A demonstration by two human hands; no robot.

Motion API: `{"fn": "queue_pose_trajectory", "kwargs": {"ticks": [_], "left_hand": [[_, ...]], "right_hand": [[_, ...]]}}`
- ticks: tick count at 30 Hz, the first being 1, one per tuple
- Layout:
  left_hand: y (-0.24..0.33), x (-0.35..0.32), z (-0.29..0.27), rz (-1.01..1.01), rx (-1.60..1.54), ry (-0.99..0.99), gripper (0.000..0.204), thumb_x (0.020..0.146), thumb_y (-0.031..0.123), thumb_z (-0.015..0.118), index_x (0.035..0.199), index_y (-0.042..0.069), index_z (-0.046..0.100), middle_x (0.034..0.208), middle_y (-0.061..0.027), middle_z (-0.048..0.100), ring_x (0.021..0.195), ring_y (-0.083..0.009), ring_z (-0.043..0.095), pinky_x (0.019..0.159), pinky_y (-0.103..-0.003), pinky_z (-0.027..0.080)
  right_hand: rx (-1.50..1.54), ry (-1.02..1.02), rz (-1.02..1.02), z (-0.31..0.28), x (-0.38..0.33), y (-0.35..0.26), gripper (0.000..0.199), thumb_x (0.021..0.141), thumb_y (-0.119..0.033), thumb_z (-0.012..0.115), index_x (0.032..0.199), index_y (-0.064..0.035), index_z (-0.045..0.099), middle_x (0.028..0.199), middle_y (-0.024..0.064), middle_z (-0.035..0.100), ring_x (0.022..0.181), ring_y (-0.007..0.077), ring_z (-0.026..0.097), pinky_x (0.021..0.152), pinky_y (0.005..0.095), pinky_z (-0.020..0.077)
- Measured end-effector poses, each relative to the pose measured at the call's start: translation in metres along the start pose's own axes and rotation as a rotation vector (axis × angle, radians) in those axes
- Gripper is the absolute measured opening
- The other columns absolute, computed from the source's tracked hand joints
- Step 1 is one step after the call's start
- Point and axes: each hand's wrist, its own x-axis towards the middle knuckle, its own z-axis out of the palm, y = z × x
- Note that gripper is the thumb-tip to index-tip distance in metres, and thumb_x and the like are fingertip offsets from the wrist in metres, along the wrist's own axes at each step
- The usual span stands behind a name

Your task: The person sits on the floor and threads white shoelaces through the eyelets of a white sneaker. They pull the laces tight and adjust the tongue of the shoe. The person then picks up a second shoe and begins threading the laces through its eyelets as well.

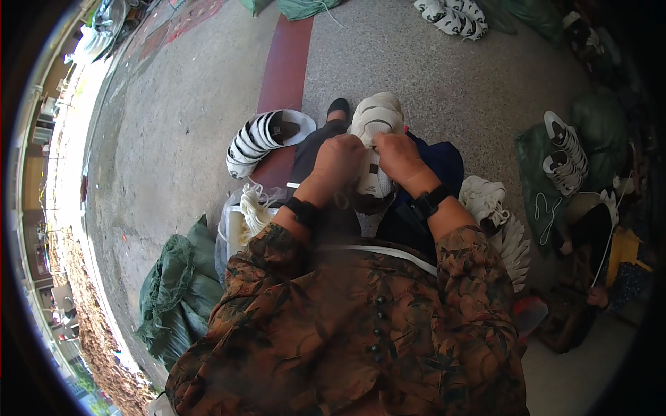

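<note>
A cream-white sneaker (378,111) rests between my knees, toe pointing away from me and tongue (374,180) showing below my hands. At its lacing area my left hand (340,158) is closed with fingers pinched on the left edge. My right hand (400,158) pinches the opposite edge, close to the left one. Whether a thin lace runs between the fingertips is hidden. Beside my left forearm, a bundle of white laces (255,213) hangs over a white container (237,227).
Nested black-and-white shoes (262,144) lie left of my knees, more white shoes (484,200) at my right. Green sacks (182,288) sit at left and far right. Striped shoes (565,156) lie on one sack. Another person's hand (596,297) shows at the right, holding a white cord.
</note>
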Motion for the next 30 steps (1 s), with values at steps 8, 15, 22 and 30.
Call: {"fn": "queue_pose_trajectory", "kwargs": {"ticks": [8, 15, 22, 30], "left_hand": [[-0.018, 0.013, 0.019, 0.055, 0.387, -0.181, 0.009, 0.073, 0.014, 0.057, 0.065, 0.01, 0.057, 0.071, -0.0078, 0.057, 0.069, -0.0266, 0.06, 0.061, -0.037, 0.05], [-0.024, 0.016, 0.022, 0.191, 0.306, -0.174, 0.002, 0.073, 0.009, 0.06, 0.072, 0.008, 0.061, 0.07, -0.0073, 0.057, 0.068, -0.0253, 0.06, 0.062, -0.035, 0.049], [-0.008, 0.019, 0.008, 0.264, -0.022, -0.085, 0.005, 0.074, 0.007, 0.064, 0.077, 0.004, 0.062, 0.074, -0.0102, 0.061, 0.068, -0.0272, 0.061, 0.064, -0.033, 0.049], [-0.004, 0.013, 0.009, 0.216, 0.141, -0.065, 0.007, 0.076, 0.008, 0.065, 0.078, 0.003, 0.061, 0.075, -0.0121, 0.062, 0.068, -0.0253, 0.062, 0.065, -0.032, 0.049]], "right_hand": [[0.207, 0.007, 0.005, -0.003, 0.001, 0.015, 0.013, 0.081, -0.014, 0.06, 0.082, -0.0015, 0.056, 0.08, 0.0215, 0.061, 0.081, 0.0386, 0.06, 0.071, 0.0457, 0.0468], [0.409, -0.006, 0.026, -0.01, -0.005, 0.019, 0.02, 0.075, -0.012, 0.065, 0.078, -0.0006, 0.049, 0.071, 0.0177, 0.057, 0.073, 0.0377, 0.058, 0.065, 0.0434, 0.0452], [0.284, 0.192, 0.099, 0.003, -0.011, 0.007, 0.025, 0.072, -0.006, 0.066, 0.087, -0.0021, 0.046, 0.076, 0.0185, 0.057, 0.073, 0.0388, 0.058, 0.064, 0.0431, 0.0453], [0.368, 0.235, -0.056, 0.004, -0.017, 0.015, 0.024, 0.072, -0.004, 0.067, 0.087, -0.0013, 0.048, 0.076, 0.0175, 0.057, 0.072, 0.0366, 0.058, 0.065, 0.0418, 0.0459]]}}
